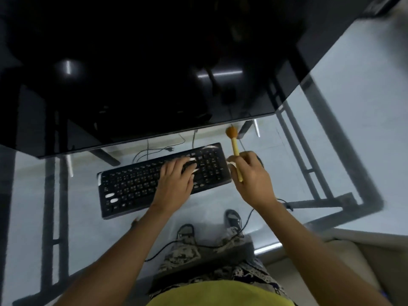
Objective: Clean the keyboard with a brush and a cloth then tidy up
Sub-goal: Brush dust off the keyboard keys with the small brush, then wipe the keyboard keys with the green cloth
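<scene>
At centre frame the black keyboard point(163, 178) lies flat on the glass desk point(353, 96), and the left hand point(176, 182) rests on its right half with fingers spread fairly straight, gripping nothing. Just right of it, the right hand point(251, 173) curls round the lower handle of the brush point(235, 151), its orange tuft pointing to the upper frame, clear of the keys. The brush looks light, with a stiff handle and soft bristles, so a hold low on the handle should suit; the keyboard seems rigid but may slide on glass, so pressing it down looks wise.
</scene>
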The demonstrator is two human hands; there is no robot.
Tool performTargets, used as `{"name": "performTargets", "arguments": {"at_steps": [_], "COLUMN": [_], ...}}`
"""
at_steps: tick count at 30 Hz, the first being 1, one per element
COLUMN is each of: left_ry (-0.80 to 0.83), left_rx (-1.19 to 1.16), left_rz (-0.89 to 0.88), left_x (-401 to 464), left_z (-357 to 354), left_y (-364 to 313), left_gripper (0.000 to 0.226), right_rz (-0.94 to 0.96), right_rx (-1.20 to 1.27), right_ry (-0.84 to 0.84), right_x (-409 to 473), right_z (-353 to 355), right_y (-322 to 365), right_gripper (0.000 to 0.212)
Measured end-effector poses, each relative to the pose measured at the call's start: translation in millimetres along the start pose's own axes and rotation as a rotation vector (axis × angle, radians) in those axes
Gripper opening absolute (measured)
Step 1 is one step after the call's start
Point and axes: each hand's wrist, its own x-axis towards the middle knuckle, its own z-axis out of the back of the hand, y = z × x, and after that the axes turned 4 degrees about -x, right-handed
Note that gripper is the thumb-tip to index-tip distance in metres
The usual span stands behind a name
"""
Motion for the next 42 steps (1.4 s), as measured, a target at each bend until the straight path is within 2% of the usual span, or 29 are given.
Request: {"name": "performTargets", "arguments": {"at_steps": [7,10,13,19,27,29,32,35,38,40,42], "left_ry": [0.095,0.161,0.265,0.348,0.32,0.232,0.01,-0.278,-0.528,-0.64,-0.662], "left_rx": [-0.071,-0.035,0.075,0.294,0.297,0.273,0.227,0.248,0.28,0.331,0.388], "left_rz": [-0.199,-0.262,-0.24,-0.189,-0.163,-0.186,-0.276,-0.354,-0.333,-0.256,-0.145], "left_x": [56.0,77.4,96.3,104.8,112.1,131.2,184.7,248.8,303.1,327.1,339.6], "left_z": [-73.1,-105.2,-133.8,-172.5,-165.2,-147.2,-90.2,-4.1,88.2,133.1,157.0], "left_y": [-123.4,-171.0,-206.8,-226.6,-236.9,-245.1,-264.2,-288.2,-301.2,-296.3,-282.1], "left_gripper": [0.033,0.04,0.051,0.058,0.063,0.061,0.055,0.053,0.052,0.052,0.053], "right_rz": [-0.277,-0.29,-0.277,-0.272,-0.209,-0.236,-0.241,-0.129,0.048,0.097,0.024], "right_rx": [-0.191,-0.246,-0.239,-0.13,-0.07,-0.014,0.096,0.167,0.27,0.305,0.249], "right_ry": [0.092,0.18,0.233,0.318,0.361,0.249,-0.093,-0.453,-0.764,-0.813,-0.666], "right_x": [-78.4,-100.3,-113.0,-120.0,-116.2,-95.4,-13.1,89.2,174.0,223.6,272.1], "right_z": [32.4,34.8,30.9,25.1,30.7,48.6,106.7,192.4,274.4,311.2,329.8], "right_y": [-135.3,-182.9,-219.2,-250.7,-258.5,-257.5,-250.2,-226.7,-188.1,-165.1,-149.8], "right_gripper": [0.025,0.026,0.033,0.042,0.048,0.05,0.043,0.033,0.027,0.024,0.027]}}
